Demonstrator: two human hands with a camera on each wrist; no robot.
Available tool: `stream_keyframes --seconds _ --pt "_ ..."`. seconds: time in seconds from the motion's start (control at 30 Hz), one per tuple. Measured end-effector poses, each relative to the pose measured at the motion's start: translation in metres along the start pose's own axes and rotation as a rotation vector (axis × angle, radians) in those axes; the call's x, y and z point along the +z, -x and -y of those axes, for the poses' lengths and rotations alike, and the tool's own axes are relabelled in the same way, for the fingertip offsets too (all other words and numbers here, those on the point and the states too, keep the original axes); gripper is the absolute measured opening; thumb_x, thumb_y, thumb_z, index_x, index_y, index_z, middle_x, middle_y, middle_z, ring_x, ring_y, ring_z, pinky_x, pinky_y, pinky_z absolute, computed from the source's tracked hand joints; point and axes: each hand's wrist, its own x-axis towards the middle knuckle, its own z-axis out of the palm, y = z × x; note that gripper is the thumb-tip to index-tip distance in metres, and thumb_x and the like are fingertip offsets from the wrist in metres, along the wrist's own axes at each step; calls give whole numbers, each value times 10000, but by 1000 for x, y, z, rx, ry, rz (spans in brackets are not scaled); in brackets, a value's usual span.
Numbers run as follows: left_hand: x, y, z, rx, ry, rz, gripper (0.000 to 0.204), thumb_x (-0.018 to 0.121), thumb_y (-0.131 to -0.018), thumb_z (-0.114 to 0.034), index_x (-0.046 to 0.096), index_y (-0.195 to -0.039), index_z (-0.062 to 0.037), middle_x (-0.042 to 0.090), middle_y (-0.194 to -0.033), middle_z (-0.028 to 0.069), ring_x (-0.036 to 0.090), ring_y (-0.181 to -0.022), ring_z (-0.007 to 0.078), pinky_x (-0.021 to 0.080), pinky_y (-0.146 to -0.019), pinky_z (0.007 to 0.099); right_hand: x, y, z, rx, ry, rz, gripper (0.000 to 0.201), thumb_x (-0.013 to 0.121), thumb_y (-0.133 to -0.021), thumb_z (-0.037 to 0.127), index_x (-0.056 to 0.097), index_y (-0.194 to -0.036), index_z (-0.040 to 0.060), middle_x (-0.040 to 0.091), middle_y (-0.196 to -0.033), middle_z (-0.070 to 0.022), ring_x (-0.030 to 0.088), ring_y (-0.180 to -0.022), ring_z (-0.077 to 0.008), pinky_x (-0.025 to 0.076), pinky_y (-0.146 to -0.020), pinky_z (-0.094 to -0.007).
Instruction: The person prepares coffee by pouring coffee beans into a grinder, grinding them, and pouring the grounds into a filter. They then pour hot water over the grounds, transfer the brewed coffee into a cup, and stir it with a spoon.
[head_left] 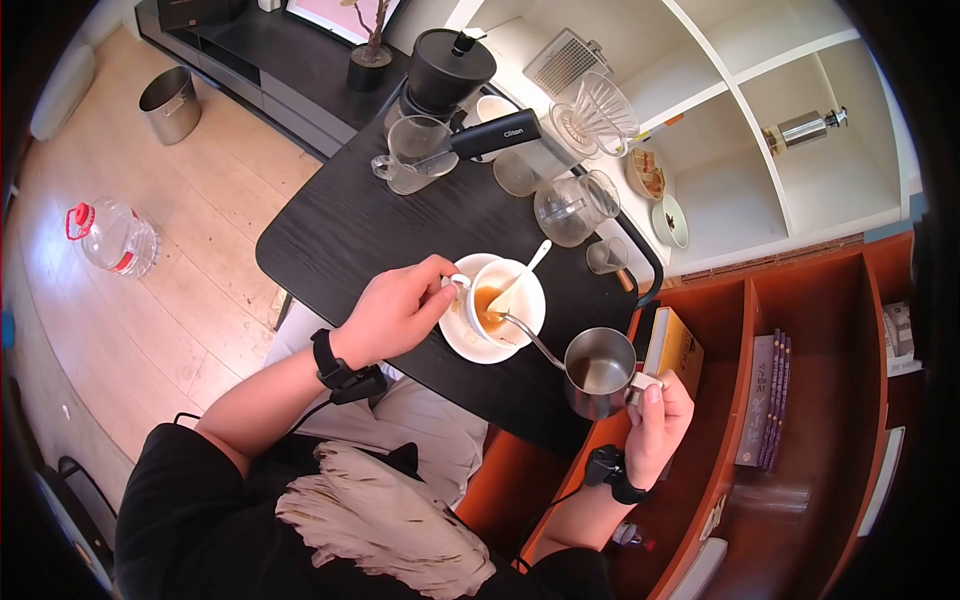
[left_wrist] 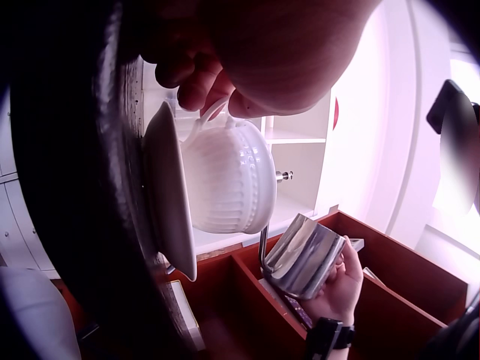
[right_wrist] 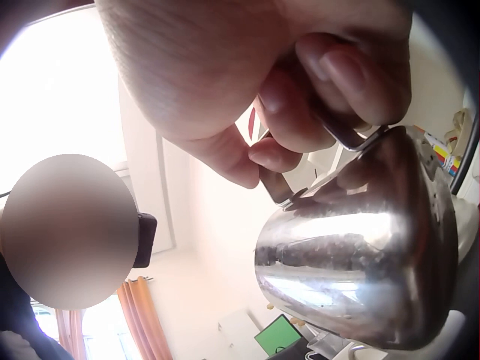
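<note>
A white cup (head_left: 512, 330) with brown liquid (head_left: 486, 300) and a white spoon (head_left: 534, 262) in it sits on a white saucer (head_left: 458, 338). My left hand (head_left: 395, 308) pinches the cup's handle; in the left wrist view the ribbed cup (left_wrist: 229, 180) stands on its saucer (left_wrist: 166, 187). With my right hand (head_left: 658, 425) I grip the handle of a small steel gooseneck pot (head_left: 598, 372). Its thin curved spout reaches over the cup's rim. Clear-looking liquid shows inside the pot. In the right wrist view fingers wrap the handle above the shiny pot (right_wrist: 352, 247).
On the black table (head_left: 340, 215) stand a glass mug (head_left: 415, 165), a black grinder (head_left: 450, 75), a glass server (head_left: 575, 212) and a small wood-handled glass cup (head_left: 605, 257). A glass dripper (head_left: 597, 112) is behind. Red-brown shelves (head_left: 720, 300) flank the right; a bottle (head_left: 118, 240) is on the floor.
</note>
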Motion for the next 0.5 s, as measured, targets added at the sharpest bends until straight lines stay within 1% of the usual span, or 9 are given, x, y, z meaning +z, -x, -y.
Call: stream_keyframes --seconds 0.07,0.27,0.37,0.43,0.5 --pt "0 0 1 5 3 -4 177 617 -1054 -160 630 -1179 -35 625 -706 97 623 -616 236 469 -604 364 6 -3 3 33 16 18 320 693 -1037 237 565 -806 56 520 -736 59 410 -696 -41 308 -642 -240" --pt "0 0 0 2 3 2 180 618 -1052 -162 629 -1180 -36 626 -707 104 624 -617 248 468 -604 370 23 -14 7 27 21 22 292 705 -1030 162 555 -801 60 487 -725 77 368 -688 -20 272 -613 -229" --pt "-1 0 0 0 6 6 179 620 -1051 -162 629 -1178 -37 623 -703 103 622 -614 249 468 -604 371 27 -21 10 1 58 27 295 710 -1024 158 550 -795 64 453 -705 91 334 -661 -12 247 -587 -229" --pt "-1 1 -1 8 -2 -2 177 621 -1050 -162 630 -1176 -38 620 -699 101 619 -611 248 468 -605 370 28 -27 12 -83 171 36 297 718 -1010 148 546 -784 65 418 -675 101 302 -631 -9 227 -563 -229" --pt "-1 1 0 10 5 -2 176 621 -1050 -162 630 -1175 -38 619 -699 100 618 -611 247 468 -605 370 29 -32 16 -101 199 46 297 723 -1002 142 545 -778 62 405 -664 99 294 -622 -12 224 -557 -231"
